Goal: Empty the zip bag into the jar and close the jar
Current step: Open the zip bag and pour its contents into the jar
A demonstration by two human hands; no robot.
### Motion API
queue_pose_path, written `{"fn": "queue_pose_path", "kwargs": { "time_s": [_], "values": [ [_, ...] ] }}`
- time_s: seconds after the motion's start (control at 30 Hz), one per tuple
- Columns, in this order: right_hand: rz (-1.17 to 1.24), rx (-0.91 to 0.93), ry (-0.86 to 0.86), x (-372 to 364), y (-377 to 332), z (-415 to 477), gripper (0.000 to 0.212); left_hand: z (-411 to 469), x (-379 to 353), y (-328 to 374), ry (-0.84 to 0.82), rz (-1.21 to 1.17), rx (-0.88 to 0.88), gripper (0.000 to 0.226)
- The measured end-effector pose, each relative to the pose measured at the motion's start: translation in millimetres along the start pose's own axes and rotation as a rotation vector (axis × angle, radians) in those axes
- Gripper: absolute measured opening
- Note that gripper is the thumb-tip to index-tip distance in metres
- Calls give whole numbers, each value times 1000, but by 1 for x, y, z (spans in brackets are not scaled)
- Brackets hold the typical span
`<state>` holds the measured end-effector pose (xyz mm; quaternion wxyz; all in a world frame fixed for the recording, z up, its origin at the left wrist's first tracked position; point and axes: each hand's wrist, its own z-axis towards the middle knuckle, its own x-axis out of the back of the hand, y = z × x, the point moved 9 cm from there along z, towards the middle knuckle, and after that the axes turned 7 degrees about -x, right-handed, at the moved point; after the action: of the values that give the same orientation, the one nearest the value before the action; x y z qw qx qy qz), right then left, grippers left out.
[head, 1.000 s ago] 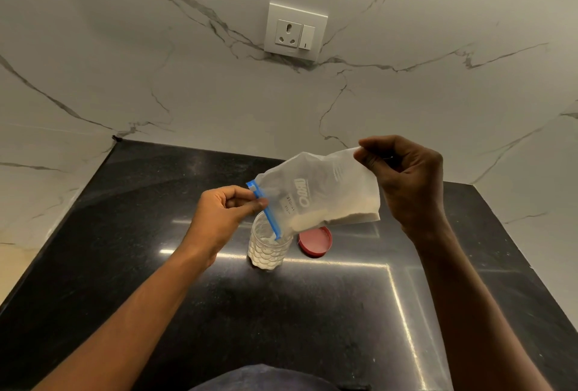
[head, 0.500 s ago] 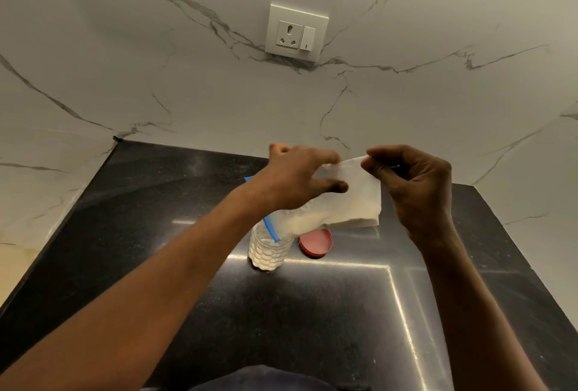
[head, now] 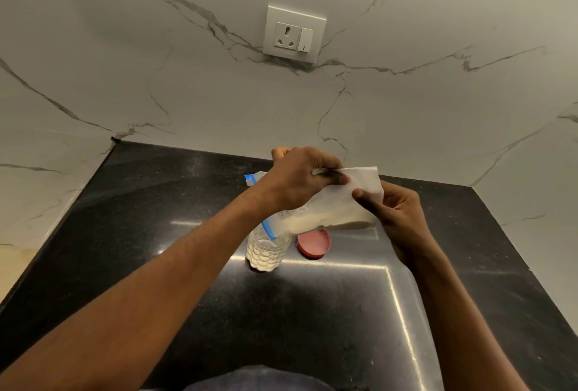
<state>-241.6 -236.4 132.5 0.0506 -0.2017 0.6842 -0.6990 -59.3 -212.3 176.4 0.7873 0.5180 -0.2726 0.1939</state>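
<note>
A clear zip bag (head: pixel 331 209) with a blue zip strip hangs tilted, its open mouth down over a small clear jar (head: pixel 266 253) on the black counter (head: pixel 156 234). Pale grains lie in the bag's lower fold and fill most of the jar. My left hand (head: pixel 300 181) pinches the bag's raised top edge from above. My right hand (head: pixel 394 212) grips the bag's raised end from the right and below. A red jar lid (head: pixel 313 243) lies flat on the counter just right of the jar.
A white marble wall rises behind the counter, with a white socket and switch plate (head: pixel 294 34) above. Marble side walls close in on the left and right. A dark garment edge (head: pixel 250 379) shows at the bottom.
My left hand left the blue zip end and crossed right to the bag's raised top edge. My right hand dropped lower on the bag's end. The bag folded flatter.
</note>
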Motion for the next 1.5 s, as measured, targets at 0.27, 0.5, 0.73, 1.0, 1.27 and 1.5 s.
{"fn": "queue_pose_path", "kwargs": {
  "time_s": [0.27,0.5,0.73,1.0,1.27,1.5],
  "values": [
    [37,71,165,3,-9,-5,24,-60,53,-36,477,26,52,60],
    [36,99,120,-6,-17,-2,11,-127,0,-118,452,-515,469,43],
    [40,140,142,-4,-25,-3,9,-117,-3,-126,480,-544,425,32],
    [-5,167,191,-4,-30,-4,9,-117,-4,-121,490,-580,391,35],
    [17,159,124,-3,-31,-1,9,-117,-4,-127,492,-613,393,37],
    [46,155,171,-3,-35,-2,9,-118,-5,-128,486,-637,386,39]
  ]
}}
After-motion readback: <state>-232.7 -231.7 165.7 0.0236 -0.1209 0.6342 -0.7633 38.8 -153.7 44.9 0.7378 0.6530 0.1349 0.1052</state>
